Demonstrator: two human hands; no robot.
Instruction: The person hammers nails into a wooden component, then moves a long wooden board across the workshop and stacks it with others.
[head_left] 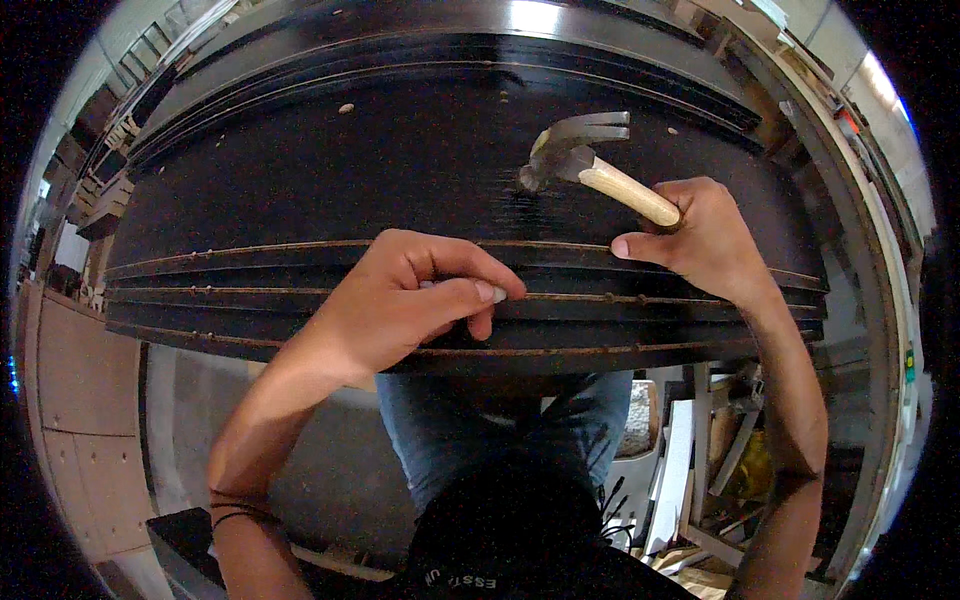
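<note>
- Left hand, centre of view: fingertips pinched at the near edge of the black board stack; what they pinch is too small to tell.
- Right hand, at two o'clock, clenched round the wooden handle of the claw hammer, whose head rests on the top board.

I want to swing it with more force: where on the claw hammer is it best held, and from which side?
Hold the hammer on the bare wooden handle, coming from the right, where its butt points. The right hand already has its grip there, while the steel head lies up-left over the black board. A grip nearer the butt likely gives more swing.
</note>
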